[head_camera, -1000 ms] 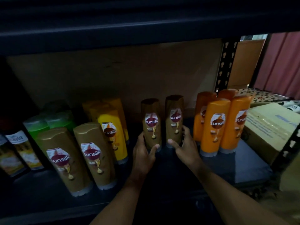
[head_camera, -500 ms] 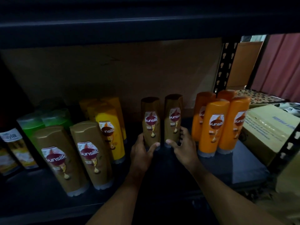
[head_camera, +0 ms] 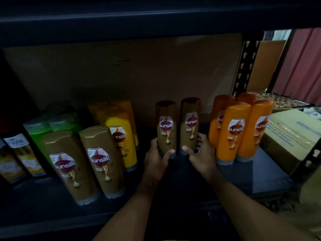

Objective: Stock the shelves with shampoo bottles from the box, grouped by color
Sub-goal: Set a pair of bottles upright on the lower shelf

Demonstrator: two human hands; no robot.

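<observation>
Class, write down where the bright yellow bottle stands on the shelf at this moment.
In the head view, the bright yellow bottle stands left of centre, just behind the two front brown bottles and left of the left hand.

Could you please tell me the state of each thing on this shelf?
Left hand, grips the upright left middle bottle.
Right hand, grips the upright right middle bottle.
Orange bottles, standing, grouped, untouched.
Front brown pair, standing, untouched.
Yellow bottles, standing, untouched.

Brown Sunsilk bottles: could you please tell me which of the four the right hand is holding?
The rightmost brown bottle, beside the orange bottles: the right hand grips its base. The left hand holds its neighbour; the other two stand untouched.
</observation>
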